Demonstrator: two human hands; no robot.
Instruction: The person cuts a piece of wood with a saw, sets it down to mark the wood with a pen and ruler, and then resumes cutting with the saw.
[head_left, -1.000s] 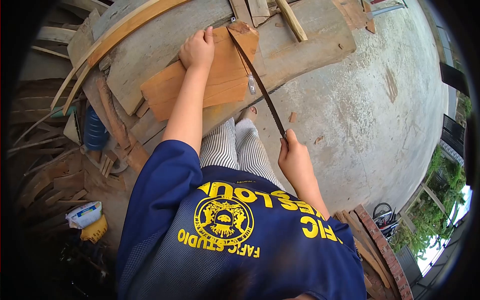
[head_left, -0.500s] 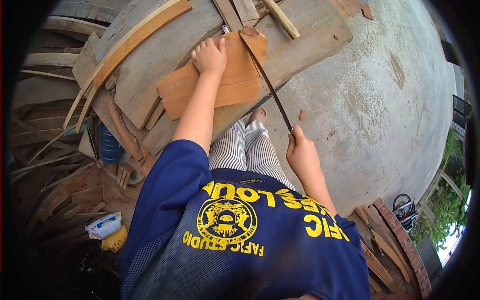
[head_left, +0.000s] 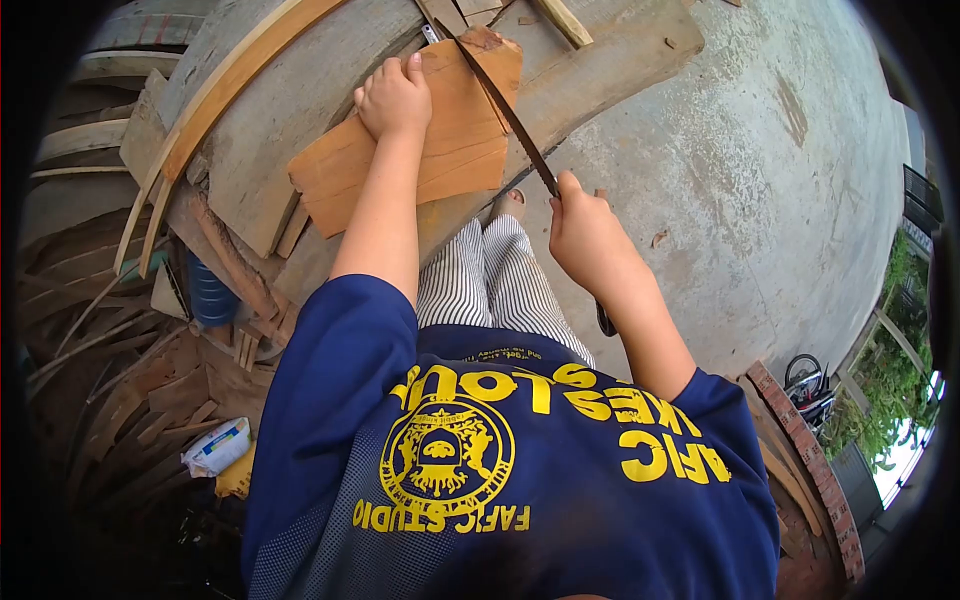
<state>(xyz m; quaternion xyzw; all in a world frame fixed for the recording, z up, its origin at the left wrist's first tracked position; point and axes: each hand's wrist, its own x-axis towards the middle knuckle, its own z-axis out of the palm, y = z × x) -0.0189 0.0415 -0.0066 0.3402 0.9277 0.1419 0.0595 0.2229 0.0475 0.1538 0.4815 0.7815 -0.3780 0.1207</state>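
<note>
Handle (head_left: 605,319) mostly hidden in right hand (head_left: 588,232), curled around it; saw blade (head_left: 508,108) across wooden board (head_left: 462,150), far left, beneath left hand (head_left: 393,98), fingertips hidden, pinching or pressing impossible to tell.

We note a flat orange-brown board (head_left: 455,150), uneven in outline, a dark crack along its grain, lying askew on the worktop (head_left: 610,80). We see a saw (head_left: 520,132), dark, long-bladed, slanting over the board's right end.
</note>
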